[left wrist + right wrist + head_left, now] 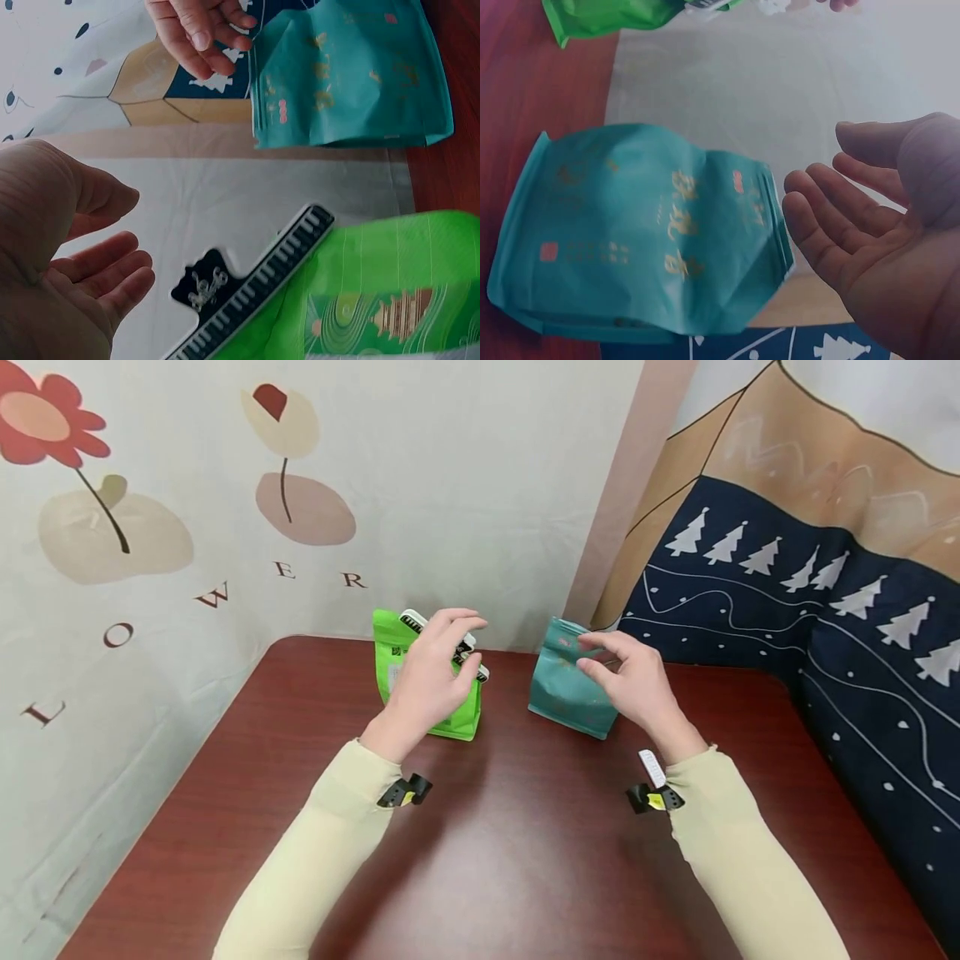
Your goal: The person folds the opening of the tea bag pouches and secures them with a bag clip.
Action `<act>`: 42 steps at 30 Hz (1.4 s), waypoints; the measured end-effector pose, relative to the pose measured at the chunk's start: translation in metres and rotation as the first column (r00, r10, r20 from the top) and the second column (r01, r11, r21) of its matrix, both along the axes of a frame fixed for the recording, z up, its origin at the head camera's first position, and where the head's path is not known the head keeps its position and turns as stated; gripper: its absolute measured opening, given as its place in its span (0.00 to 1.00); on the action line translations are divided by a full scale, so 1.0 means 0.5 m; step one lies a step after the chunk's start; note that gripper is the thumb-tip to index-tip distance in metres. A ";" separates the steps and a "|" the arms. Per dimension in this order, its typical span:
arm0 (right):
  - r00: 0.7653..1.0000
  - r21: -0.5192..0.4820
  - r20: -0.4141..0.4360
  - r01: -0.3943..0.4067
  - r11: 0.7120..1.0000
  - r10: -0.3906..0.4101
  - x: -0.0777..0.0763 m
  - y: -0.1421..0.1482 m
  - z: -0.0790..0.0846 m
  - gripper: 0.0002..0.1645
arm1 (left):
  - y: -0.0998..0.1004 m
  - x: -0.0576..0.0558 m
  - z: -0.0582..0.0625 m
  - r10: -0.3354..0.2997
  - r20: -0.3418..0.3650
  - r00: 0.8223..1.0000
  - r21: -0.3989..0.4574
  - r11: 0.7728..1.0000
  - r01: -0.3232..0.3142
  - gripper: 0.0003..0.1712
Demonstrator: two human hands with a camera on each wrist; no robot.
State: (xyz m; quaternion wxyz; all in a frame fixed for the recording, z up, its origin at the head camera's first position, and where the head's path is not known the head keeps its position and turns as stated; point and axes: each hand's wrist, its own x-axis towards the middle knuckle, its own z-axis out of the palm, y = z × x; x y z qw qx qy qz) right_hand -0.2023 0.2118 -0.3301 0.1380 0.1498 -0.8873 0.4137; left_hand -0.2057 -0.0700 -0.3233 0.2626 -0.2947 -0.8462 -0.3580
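On the table stands a bright green pouch (461,720) with a pagoda print, seen at lower right in the left wrist view. A black-and-white clip (264,276) patterned like piano keys lies along its top edge. My left hand (429,675) hovers in front of the pouch and clip, fingers loosely bent and apart from the clip in the left wrist view. To the right a teal pouch (568,687) with gold lettering leans slightly, its top edge folded flat. Beside that top edge is my right hand (633,681), thumb and fingers parted with nothing between them.
The reddish-brown wooden table (495,868) extends toward me from both pouches. Behind it hangs a pale cloth (465,485) printed with flowers, and a navy cloth (720,602) with white trees borders the right side. Each wrist carries a small black strapped device.
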 end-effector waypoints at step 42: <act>0.978 -0.070 -0.079 0.187 0.980 -0.193 -0.003 0.099 -0.047 0.13 | 0.147 -0.056 -0.007 -0.077 0.151 0.986 -0.151 0.984 0.100 0.22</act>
